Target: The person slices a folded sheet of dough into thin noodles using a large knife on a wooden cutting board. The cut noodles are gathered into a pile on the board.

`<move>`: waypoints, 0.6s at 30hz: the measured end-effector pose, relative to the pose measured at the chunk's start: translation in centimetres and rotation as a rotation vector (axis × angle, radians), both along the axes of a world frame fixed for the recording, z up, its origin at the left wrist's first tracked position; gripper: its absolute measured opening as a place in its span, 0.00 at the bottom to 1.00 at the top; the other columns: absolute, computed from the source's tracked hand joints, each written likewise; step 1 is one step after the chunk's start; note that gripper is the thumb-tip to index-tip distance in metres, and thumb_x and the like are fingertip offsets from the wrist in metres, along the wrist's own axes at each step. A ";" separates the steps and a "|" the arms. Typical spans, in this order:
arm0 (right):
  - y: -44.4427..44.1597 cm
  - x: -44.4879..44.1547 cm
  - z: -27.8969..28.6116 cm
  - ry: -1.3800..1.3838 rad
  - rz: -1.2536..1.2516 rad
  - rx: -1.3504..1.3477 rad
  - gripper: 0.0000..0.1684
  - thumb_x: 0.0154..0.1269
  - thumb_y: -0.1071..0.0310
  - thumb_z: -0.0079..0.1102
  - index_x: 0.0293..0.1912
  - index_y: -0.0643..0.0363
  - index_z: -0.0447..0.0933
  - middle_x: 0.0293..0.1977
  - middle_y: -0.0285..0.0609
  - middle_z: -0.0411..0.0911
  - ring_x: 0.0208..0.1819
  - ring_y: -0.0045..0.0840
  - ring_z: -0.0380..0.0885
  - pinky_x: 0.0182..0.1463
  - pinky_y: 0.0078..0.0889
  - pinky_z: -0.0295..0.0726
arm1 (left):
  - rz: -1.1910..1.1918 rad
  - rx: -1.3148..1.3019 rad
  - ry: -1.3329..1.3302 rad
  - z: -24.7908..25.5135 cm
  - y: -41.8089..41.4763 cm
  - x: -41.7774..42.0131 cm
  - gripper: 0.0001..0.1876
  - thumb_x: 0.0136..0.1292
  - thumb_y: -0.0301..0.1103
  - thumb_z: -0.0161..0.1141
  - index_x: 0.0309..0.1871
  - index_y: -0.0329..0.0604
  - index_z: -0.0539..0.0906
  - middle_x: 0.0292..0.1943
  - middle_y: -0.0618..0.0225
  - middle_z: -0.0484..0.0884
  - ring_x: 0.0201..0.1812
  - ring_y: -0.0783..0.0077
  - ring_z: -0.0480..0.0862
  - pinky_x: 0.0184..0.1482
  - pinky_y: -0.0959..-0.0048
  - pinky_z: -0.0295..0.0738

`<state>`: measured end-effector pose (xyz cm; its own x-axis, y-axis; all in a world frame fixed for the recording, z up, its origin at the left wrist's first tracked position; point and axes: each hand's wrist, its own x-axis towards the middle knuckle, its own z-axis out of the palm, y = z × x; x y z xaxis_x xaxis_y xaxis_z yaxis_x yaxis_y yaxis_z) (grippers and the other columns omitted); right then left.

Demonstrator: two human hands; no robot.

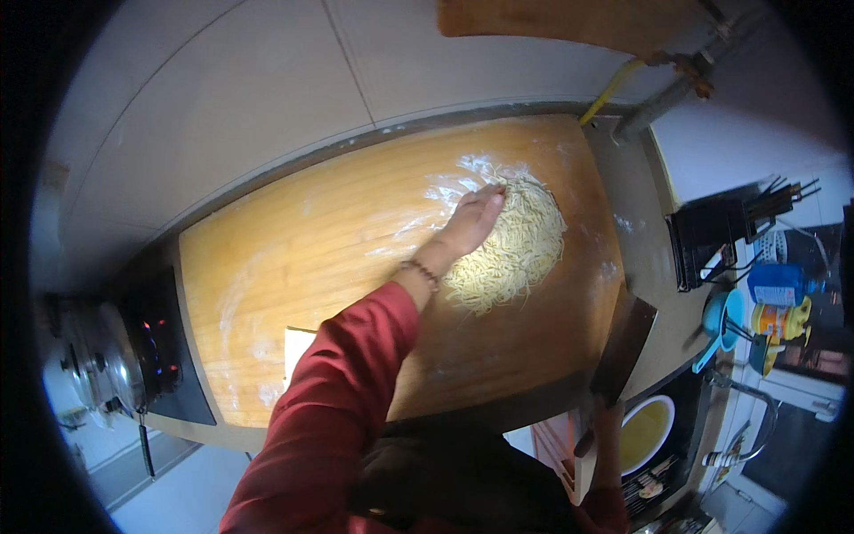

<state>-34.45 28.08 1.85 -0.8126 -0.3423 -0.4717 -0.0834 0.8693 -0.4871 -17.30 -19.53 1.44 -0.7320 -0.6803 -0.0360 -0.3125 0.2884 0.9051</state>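
My left hand (477, 217), below a red sleeve and a beaded bracelet (421, 272), lies stretched out on the left edge of a heap of thin cut noodles (524, 243). Its fingers do not close around anything visible. The noodles are spread on a floured wooden board (320, 247). At the lower right, my right hand (606, 420) grips a cleaver (624, 347), whose broad dark blade points up beside the board's right corner. Part of that hand and the handle is in shadow. A white flat-sided thing (298, 350) on the board is partly covered by my left sleeve.
A cooktop (167, 347) with lidded pots (120, 354) stands at the left. Below the cleaver, a drawer (567, 460) is pulled out. The sink at the right holds a white basin (647, 434) of yellowish liquid. A chopstick holder (710, 233) and bottles (777, 284) stand beyond.
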 end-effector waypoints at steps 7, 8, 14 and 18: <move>-4.7 2.6 4.8 0.067 0.061 0.045 0.28 0.63 0.57 0.58 0.48 0.78 0.73 0.42 0.68 0.77 0.46 0.54 0.78 0.50 0.47 0.73 | 0.394 0.013 0.012 5.2 4.9 16.7 0.28 0.74 0.44 0.49 0.69 0.35 0.65 0.69 0.57 0.66 0.70 0.64 0.64 0.70 0.67 0.57; -4.6 2.6 4.5 0.065 0.065 0.035 0.25 0.62 0.59 0.58 0.46 0.77 0.75 0.40 0.65 0.79 0.44 0.51 0.79 0.48 0.47 0.74 | 0.511 0.026 0.002 4.6 6.4 20.2 0.29 0.72 0.43 0.53 0.69 0.35 0.65 0.68 0.55 0.68 0.69 0.63 0.66 0.70 0.66 0.58; -8.0 8.4 8.6 -0.004 0.136 -0.191 0.20 0.63 0.62 0.58 0.38 0.74 0.78 0.33 0.56 0.81 0.35 0.37 0.80 0.42 0.41 0.76 | 0.621 -0.529 -0.642 2.5 19.6 38.5 0.49 0.52 0.51 0.70 0.72 0.39 0.57 0.69 0.43 0.59 0.71 0.35 0.53 0.70 0.45 0.52; -12.2 12.7 7.1 -0.300 0.405 -0.204 0.19 0.62 0.61 0.60 0.40 0.71 0.77 0.27 0.46 0.80 0.30 0.31 0.79 0.40 0.34 0.77 | 0.696 -0.418 -0.672 0.9 25.7 41.5 0.44 0.52 0.49 0.69 0.70 0.41 0.63 0.69 0.43 0.59 0.71 0.39 0.54 0.70 0.47 0.51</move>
